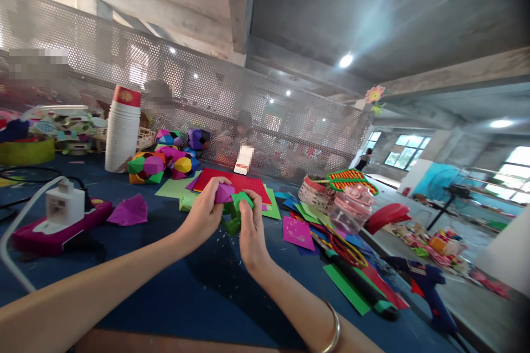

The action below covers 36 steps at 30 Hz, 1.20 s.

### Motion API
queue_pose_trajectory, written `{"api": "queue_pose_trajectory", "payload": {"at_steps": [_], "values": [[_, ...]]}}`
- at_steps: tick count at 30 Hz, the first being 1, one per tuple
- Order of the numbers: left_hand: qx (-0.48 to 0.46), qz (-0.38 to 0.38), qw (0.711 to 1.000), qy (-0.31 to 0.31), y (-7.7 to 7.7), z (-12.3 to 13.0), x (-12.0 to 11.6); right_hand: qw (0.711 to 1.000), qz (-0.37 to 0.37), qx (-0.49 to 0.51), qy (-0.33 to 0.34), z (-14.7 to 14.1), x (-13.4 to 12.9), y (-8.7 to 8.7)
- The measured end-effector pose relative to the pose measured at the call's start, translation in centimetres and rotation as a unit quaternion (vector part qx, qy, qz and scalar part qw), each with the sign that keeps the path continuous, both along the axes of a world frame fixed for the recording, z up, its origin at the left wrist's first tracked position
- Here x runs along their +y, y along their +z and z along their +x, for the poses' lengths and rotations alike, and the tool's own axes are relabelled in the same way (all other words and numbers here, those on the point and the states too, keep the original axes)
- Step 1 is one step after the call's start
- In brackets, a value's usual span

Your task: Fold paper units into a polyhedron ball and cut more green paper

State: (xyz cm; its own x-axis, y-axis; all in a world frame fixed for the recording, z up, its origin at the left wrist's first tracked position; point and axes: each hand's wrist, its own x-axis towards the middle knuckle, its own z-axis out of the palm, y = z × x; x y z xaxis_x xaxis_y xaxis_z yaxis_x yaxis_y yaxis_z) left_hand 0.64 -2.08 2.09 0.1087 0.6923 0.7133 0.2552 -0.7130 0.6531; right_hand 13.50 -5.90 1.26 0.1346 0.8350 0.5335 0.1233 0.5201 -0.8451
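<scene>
Over the blue table, my left hand is closed on a purple folded-paper piece. My right hand pinches a green folded-paper piece right beside it. The two pieces meet between my hands; whether they are joined I cannot tell. More green folded paper hangs below my fingers, partly hidden by them. Behind my hands lies a stack of coloured paper with a red sheet on top. A loose purple folded piece rests on the table to the left.
A power strip with a white plug stands left, near stacked paper cups and multicoloured paper balls. A phone leans against the perforated screen. Rightward are a jar, a black-green tool and a glue gun.
</scene>
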Motion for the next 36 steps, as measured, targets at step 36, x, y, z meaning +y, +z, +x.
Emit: {"api": "queue_pose_trajectory", "payload": {"at_steps": [36], "values": [[-0.003, -0.007, 1.000, -0.001, -0.53, 0.02, 0.61, 1.000, -0.001, -0.002, -0.009, -0.16, 0.34, -0.21]]}}
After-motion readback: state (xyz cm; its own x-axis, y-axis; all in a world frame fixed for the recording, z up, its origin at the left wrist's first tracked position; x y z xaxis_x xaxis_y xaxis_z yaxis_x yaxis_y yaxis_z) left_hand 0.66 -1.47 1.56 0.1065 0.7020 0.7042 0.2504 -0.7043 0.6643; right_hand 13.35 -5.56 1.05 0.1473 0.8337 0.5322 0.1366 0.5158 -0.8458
